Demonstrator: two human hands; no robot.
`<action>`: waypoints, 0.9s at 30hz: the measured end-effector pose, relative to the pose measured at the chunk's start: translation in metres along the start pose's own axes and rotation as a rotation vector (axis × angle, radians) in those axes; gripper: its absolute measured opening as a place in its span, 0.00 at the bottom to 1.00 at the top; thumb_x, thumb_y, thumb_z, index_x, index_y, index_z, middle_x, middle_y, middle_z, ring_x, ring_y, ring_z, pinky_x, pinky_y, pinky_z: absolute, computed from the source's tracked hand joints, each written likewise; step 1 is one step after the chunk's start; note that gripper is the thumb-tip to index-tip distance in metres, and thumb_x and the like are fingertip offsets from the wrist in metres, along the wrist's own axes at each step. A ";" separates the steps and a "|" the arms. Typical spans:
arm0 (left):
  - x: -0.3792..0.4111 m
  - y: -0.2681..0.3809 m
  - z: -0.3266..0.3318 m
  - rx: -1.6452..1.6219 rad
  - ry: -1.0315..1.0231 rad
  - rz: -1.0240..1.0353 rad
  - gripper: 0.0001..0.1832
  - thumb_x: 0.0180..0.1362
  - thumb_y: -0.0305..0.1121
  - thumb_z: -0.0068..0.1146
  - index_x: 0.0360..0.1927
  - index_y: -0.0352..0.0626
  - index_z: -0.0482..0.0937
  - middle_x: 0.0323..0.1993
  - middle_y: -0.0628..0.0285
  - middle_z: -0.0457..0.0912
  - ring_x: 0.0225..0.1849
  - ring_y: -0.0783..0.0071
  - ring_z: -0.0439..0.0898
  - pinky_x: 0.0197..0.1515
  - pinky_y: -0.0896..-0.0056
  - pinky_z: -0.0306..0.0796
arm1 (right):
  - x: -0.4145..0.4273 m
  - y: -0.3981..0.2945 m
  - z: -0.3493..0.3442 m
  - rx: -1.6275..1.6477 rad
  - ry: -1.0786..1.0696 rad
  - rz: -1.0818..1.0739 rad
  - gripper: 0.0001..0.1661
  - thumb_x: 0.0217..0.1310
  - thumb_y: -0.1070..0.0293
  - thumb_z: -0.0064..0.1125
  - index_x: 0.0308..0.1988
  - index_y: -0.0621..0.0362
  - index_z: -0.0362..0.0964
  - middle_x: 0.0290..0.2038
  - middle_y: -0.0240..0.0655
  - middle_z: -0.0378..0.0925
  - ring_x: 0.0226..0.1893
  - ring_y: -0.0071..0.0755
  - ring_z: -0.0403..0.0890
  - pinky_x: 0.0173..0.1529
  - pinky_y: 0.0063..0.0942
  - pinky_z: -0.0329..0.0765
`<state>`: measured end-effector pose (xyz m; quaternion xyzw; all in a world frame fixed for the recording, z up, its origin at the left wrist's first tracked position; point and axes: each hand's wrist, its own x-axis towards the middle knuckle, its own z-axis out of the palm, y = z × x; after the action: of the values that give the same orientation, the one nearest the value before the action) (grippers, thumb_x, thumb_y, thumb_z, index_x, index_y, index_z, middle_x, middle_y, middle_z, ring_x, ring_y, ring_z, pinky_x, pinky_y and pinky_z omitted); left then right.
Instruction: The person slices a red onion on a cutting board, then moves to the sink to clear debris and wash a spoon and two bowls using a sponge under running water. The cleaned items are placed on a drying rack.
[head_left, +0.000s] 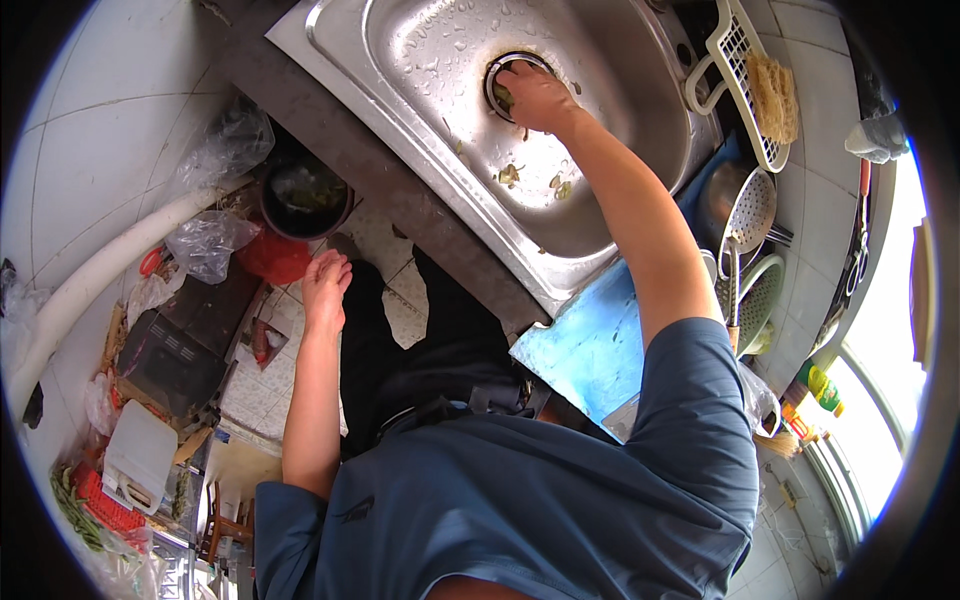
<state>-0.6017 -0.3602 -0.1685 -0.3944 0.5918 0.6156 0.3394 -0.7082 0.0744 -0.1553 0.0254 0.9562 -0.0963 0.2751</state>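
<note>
My right hand (536, 96) reaches into the drain (517, 60) of a wet stainless steel sink (450, 82), its fingers bent over green scraps in the drain opening; whether they grip any is hidden. More limp vegetable scraps (509, 176) lie on the basin floor nearer to me. My left hand (327, 281) hangs away from the sink, palm up with its fingers loosely curled and nothing visible in it. Just beyond it stands a dark bin (306, 196) holding wet, greenish waste, with a red plastic bag (276, 255) beside it.
A blue board or mat (585, 337) lies on the counter right of the sink. Strainers (752, 206) and a white rack (739, 67) with a tan scrubber (772, 97) stand along the wall. At left are a white pipe (97, 277), clear bags (210, 244) and a black appliance (171, 364).
</note>
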 end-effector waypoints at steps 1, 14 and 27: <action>0.001 -0.001 -0.001 -0.008 -0.009 0.007 0.16 0.64 0.35 0.58 0.53 0.41 0.72 0.50 0.56 0.77 0.52 0.66 0.77 0.57 0.66 0.71 | 0.001 -0.001 0.000 0.030 0.004 0.018 0.27 0.50 0.73 0.55 0.54 0.51 0.72 0.55 0.44 0.71 0.55 0.52 0.73 0.61 0.41 0.70; 0.004 -0.001 -0.007 -0.023 0.001 0.001 0.17 0.63 0.31 0.58 0.54 0.40 0.73 0.48 0.60 0.79 0.47 0.73 0.78 0.53 0.70 0.72 | -0.021 0.038 -0.021 0.638 0.145 0.172 0.17 0.48 0.63 0.63 0.41 0.56 0.76 0.31 0.36 0.80 0.31 0.32 0.78 0.38 0.29 0.74; 0.003 0.006 -0.007 -0.020 -0.010 0.003 0.17 0.64 0.33 0.58 0.54 0.40 0.73 0.49 0.59 0.79 0.49 0.71 0.78 0.55 0.68 0.72 | -0.075 0.026 -0.087 1.279 0.253 0.123 0.12 0.53 0.75 0.67 0.40 0.60 0.75 0.31 0.27 0.76 0.29 0.18 0.74 0.34 0.19 0.71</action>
<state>-0.6079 -0.3673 -0.1686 -0.3939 0.5845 0.6240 0.3374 -0.6878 0.1176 -0.0480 0.2497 0.7322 -0.6263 0.0962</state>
